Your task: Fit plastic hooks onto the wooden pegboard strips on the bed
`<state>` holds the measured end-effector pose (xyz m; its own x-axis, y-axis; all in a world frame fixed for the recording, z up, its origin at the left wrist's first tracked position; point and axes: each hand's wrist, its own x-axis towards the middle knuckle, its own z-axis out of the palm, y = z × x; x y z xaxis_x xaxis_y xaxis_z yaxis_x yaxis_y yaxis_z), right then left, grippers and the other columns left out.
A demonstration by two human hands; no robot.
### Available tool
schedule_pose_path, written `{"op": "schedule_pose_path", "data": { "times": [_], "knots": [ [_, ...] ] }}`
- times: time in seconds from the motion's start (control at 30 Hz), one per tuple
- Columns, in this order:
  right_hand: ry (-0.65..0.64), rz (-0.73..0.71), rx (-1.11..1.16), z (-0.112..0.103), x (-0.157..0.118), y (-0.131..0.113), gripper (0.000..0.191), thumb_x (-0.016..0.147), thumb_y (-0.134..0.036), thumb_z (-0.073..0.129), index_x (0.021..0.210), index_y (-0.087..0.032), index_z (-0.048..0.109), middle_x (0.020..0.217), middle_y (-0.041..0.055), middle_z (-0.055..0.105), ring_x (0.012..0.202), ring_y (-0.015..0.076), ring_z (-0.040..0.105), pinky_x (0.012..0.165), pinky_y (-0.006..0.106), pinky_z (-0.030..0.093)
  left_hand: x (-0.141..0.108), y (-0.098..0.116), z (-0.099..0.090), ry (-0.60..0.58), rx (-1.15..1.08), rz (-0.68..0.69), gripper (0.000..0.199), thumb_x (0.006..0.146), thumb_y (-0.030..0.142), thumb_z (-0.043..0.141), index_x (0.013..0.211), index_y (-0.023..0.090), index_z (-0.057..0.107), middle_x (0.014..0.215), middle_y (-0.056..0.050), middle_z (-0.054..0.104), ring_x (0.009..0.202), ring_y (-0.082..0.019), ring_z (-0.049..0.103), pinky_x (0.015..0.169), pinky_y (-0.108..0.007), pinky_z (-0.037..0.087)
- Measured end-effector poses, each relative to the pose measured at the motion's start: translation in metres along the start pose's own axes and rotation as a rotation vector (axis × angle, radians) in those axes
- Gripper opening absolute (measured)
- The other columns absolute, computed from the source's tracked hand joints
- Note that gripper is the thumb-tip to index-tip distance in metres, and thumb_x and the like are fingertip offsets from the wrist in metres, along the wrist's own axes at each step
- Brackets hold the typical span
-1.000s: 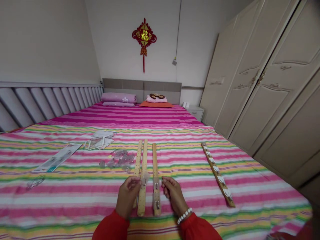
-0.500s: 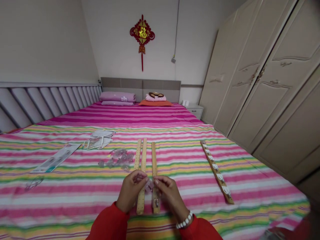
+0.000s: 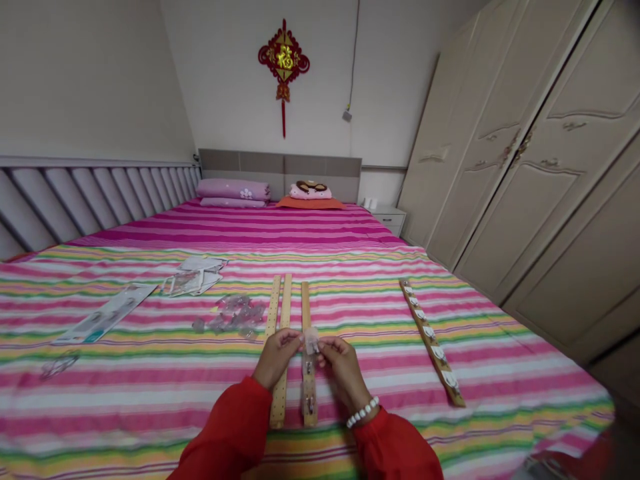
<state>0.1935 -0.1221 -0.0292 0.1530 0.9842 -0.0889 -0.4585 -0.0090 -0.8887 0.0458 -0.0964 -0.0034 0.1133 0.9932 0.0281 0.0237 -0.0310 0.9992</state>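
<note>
Between my left hand [image 3: 277, 357] and my right hand [image 3: 343, 371] is a clear adhesive hook [image 3: 311, 340], pinched at its two sides by my fingertips. It lies over the middle of a narrow wooden strip [image 3: 306, 300]. Nearer me on that strip sit two more clear hooks with metal prongs. My left forearm crosses beside a pair of wooden strips [image 3: 286, 303] dotted with small holes. To the left of these lies a loose pile of clear hooks [image 3: 240, 315].
At the right lies a wooden strip with several white round hooks [image 3: 429, 331]. Clear packaging [image 3: 107, 313], a stack of flat packets [image 3: 200, 275] and a small clear loop-like item [image 3: 61, 363] lie left. Everything rests on a striped bedsheet [image 3: 165, 400].
Both hands have moved forward along the right strip with the clear hook, from between the strips to over the right one. A second hook on that strip now shows.
</note>
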Motion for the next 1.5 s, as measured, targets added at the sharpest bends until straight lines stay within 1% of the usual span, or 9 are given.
{"op": "schedule_pose_path", "data": {
  "times": [0.17,0.33,0.53,0.7,0.87,1.23,1.33,1.43,1.5],
  "knots": [
    [0.072,0.016,-0.055,0.001,0.022,0.013,0.022,0.051,-0.030,0.077,0.061,-0.014,0.065,0.045,-0.0010,0.060,0.040,0.0091,0.048,0.041,0.022,0.036,0.019,-0.018,0.003,0.025,0.001,-0.008,0.035,0.054,0.043,0.075,0.072,0.015,0.063,0.060,0.000,0.063,0.060,-0.015,0.061,0.064,-0.029,0.048],
    [0.104,0.017,-0.113,0.002,0.033,0.022,0.020,0.051,-0.029,0.074,0.059,-0.015,0.063,0.042,-0.0028,0.057,0.037,0.0082,0.045,0.038,0.020,0.032,0.035,-0.032,0.004,0.123,0.044,-0.007,0.031,0.049,0.039,0.074,0.065,0.015,0.062,0.057,0.000,0.061,0.057,-0.014,0.058,0.060,-0.027,0.045],
    [0.122,0.024,-0.148,0.001,0.039,0.028,0.015,0.052,-0.027,0.070,0.056,-0.015,0.063,0.040,-0.0040,0.054,0.036,0.0086,0.044,0.038,0.021,0.031,0.043,-0.044,0.007,0.172,0.198,-0.002,0.018,0.054,0.031,0.066,0.063,0.016,0.062,0.058,0.000,0.062,0.059,-0.015,0.058,0.059,-0.026,0.044],
    [0.143,0.027,-0.173,-0.001,0.045,0.037,0.011,0.052,-0.025,0.068,0.054,-0.016,0.061,0.038,-0.0054,0.052,0.035,0.0088,0.041,0.036,0.021,0.029,0.043,-0.043,0.009,0.183,0.373,0.004,0.005,0.061,0.021,0.061,0.064,0.017,0.062,0.061,0.001,0.064,0.060,-0.014,0.060,0.060,-0.024,0.045],
    [0.146,0.026,-0.186,-0.003,0.046,0.041,0.010,0.053,-0.025,0.065,0.055,-0.017,0.060,0.038,-0.0060,0.051,0.035,0.0087,0.041,0.036,0.021,0.029,0.043,-0.042,0.010,0.167,0.475,-0.019,0.003,0.067,0.018,0.060,0.067,0.017,0.062,0.064,0.000,0.065,0.064,-0.014,0.061,0.061,-0.023,0.045],
    [0.143,0.043,-0.214,-0.005,0.047,0.044,0.009,0.054,-0.025,0.065,0.055,-0.018,0.060,0.039,-0.0063,0.050,0.036,0.0089,0.040,0.037,0.022,0.029,0.038,-0.037,0.013,0.181,0.639,-0.098,0.004,0.073,0.019,0.060,0.074,0.018,0.064,0.071,-0.001,0.067,0.067,-0.013,0.061,0.063,-0.022,0.043],
    [0.145,0.059,-0.218,-0.006,0.048,0.045,0.007,0.053,-0.023,0.064,0.055,-0.018,0.059,0.039,-0.0064,0.051,0.035,0.0088,0.040,0.037,0.022,0.029,0.038,-0.039,0.013,0.180,0.682,-0.113,0.010,0.073,0.016,0.059,0.080,0.020,0.064,0.071,0.001,0.068,0.068,-0.012,0.061,0.062,-0.021,0.042],
    [0.146,0.076,-0.216,-0.006,0.049,0.045,0.007,0.052,-0.020,0.064,0.056,-0.018,0.059,0.039,-0.0071,0.051,0.034,0.0086,0.039,0.037,0.022,0.030,0.038,-0.042,0.011,0.151,0.699,-0.103,0.016,0.075,0.015,0.057,0.087,0.021,0.066,0.074,0.001,0.068,0.069,-0.012,0.061,0.064,-0.021,0.042],
    [0.146,0.087,-0.211,-0.006,0.049,0.044,0.009,0.052,-0.019,0.063,0.059,-0.019,0.058,0.039,-0.0078,0.051,0.034,0.0086,0.039,0.037,0.022,0.030,0.037,-0.044,0.009,0.100,0.713,-0.057,0.018,0.078,0.016,0.055,0.091,0.022,0.067,0.080,0.000,0.068,0.074,-0.012,0.062,0.068,-0.021,0.043]
  ]
}}
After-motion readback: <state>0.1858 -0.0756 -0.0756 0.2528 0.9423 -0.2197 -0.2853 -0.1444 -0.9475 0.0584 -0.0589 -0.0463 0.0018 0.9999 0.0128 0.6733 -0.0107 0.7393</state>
